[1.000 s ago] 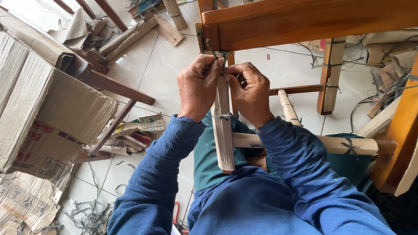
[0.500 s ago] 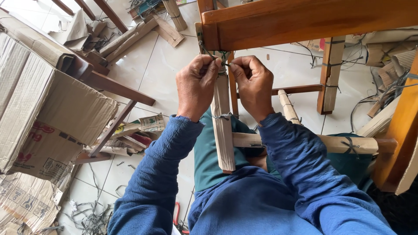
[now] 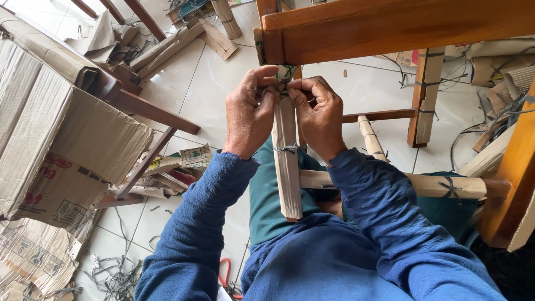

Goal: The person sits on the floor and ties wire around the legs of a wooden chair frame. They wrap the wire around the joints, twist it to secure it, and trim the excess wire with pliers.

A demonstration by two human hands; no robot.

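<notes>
My left hand (image 3: 252, 114) and my right hand (image 3: 317, 114) meet at the top of a cardboard-wrapped wooden leg (image 3: 287, 161), just under the orange-brown wooden frame rail (image 3: 390, 25). Both hands pinch a thin green string (image 3: 286, 72) wound round the leg's top. A darker tie (image 3: 286, 149) circles the wrapped leg lower down. A second wrapped bar (image 3: 423, 185) runs crosswise behind my right forearm, with another tie on it. My blue sleeves fill the lower part of the view.
A chair covered in flattened cardboard (image 3: 61, 150) stands at the left. Cardboard strips and offcuts (image 3: 189, 39) lie on the white tiled floor (image 3: 206, 95). Red-handled scissors (image 3: 225, 273) lie near my lap. Another wrapped leg (image 3: 424, 95) stands at the right.
Both hands have moved up the wrapped leg from its middle to its top, right under the rail, and now grip the string there.
</notes>
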